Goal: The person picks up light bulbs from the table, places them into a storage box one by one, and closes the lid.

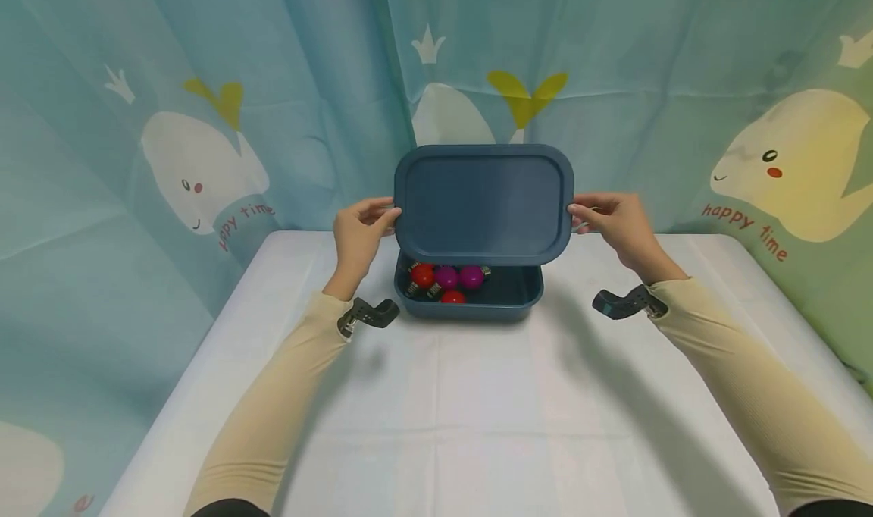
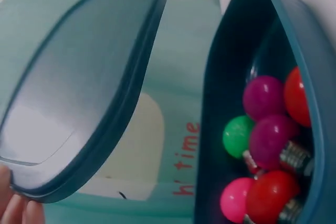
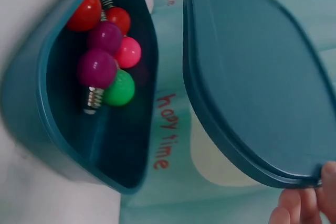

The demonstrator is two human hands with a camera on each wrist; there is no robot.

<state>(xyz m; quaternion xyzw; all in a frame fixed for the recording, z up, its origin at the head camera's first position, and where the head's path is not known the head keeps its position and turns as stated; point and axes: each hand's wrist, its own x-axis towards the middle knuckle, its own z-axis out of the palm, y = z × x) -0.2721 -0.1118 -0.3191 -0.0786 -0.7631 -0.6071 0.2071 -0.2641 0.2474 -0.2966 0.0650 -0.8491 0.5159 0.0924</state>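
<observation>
A dark blue rectangular lid (image 1: 484, 206) with rounded corners is held up, tilted, over the back of a matching box (image 1: 470, 312). My left hand (image 1: 360, 233) pinches the lid's left edge between thumb and fingers. On the opposite edge, my right hand (image 1: 617, 225) pinches it the same way. Inside the box lie several coloured light bulbs with metal screw bases: red (image 2: 273, 198), purple (image 3: 97, 68), green (image 3: 119, 87) and pink (image 2: 237, 200). In the head view the lid hides the back of the box.
The box stands on a white-covered table (image 1: 436, 411), near its far edge. Behind it hangs a blue-green curtain (image 1: 327, 85) printed with whales. A dark strap device (image 1: 368, 314) is worn on the left wrist, and another (image 1: 624, 303) on the right.
</observation>
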